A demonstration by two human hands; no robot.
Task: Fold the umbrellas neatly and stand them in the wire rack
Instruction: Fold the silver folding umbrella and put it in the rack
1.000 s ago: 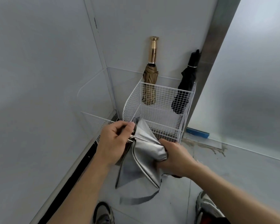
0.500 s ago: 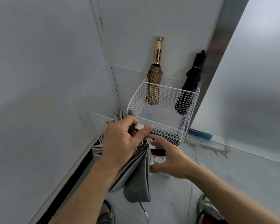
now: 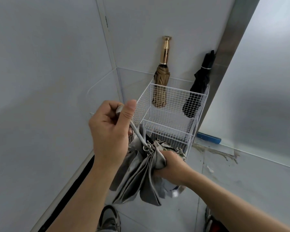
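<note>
Gathering the loose cloth is, as I judge it, the step in hand. The left hand (image 3: 110, 136) is curled round the handle of the grey umbrella (image 3: 137, 180), thumb up, and holds it slanted in the air just in front of the wire rack (image 3: 144, 101). The right hand (image 3: 173, 168) grips a bunch of the canopy close to the ribs. The metal shaft (image 3: 138, 133) shows bare between the two hands, so the umbrella looks not fully collapsed (whether it is locked I cannot tell). To do this well, the right hand should probably wrap all panels in one direction around the ribs while the left hand holds the handle steady. Several flaps hang free below and would make the roll thick. A tan umbrella (image 3: 161, 87) and a black umbrella (image 3: 200, 82) stand at the back of the rack, handles up, against the wall. This one should go in the same way.
</note>
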